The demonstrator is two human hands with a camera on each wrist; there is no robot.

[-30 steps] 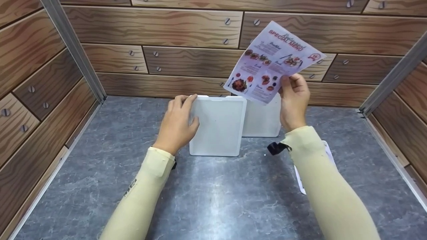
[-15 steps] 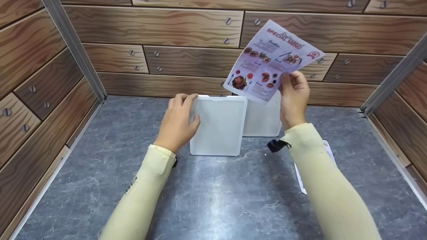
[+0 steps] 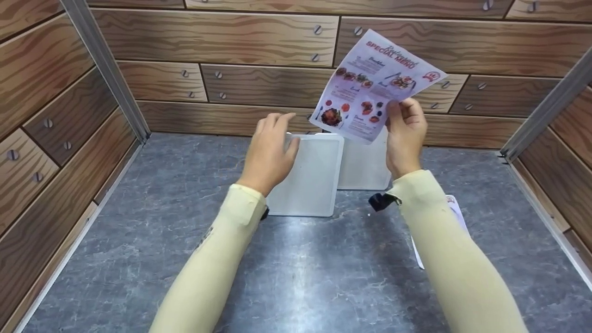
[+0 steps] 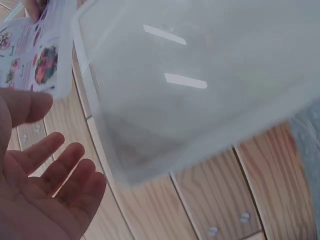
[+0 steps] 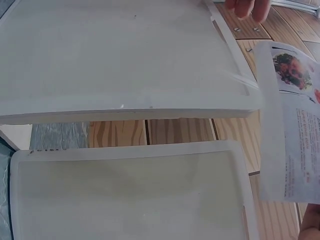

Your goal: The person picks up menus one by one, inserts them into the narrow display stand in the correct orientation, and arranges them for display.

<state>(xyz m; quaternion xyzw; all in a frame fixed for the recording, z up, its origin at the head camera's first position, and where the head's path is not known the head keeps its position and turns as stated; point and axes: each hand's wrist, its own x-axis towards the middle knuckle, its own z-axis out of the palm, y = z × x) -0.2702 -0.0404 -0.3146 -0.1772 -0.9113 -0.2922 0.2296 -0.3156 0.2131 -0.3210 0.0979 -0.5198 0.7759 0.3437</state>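
Observation:
My right hand pinches the lower right edge of a printed menu sheet and holds it up in front of the back wall. My left hand hovers with relaxed, straight fingers over the left edge of a white plastic tray, near the sheet's lower corner. In the left wrist view the palm is empty, with the tray and the menu sheet just beyond it. A second white tray stands behind the first. The right wrist view shows both trays and the sheet.
Everything sits on a grey marbled tabletop, enclosed by wood-patterned walls on three sides. Another printed sheet lies flat on the table, mostly hidden under my right forearm.
My left hand has let go of the front tray's left edge and risen to the right, toward the menu sheet. The right hand and sheet have barely moved.

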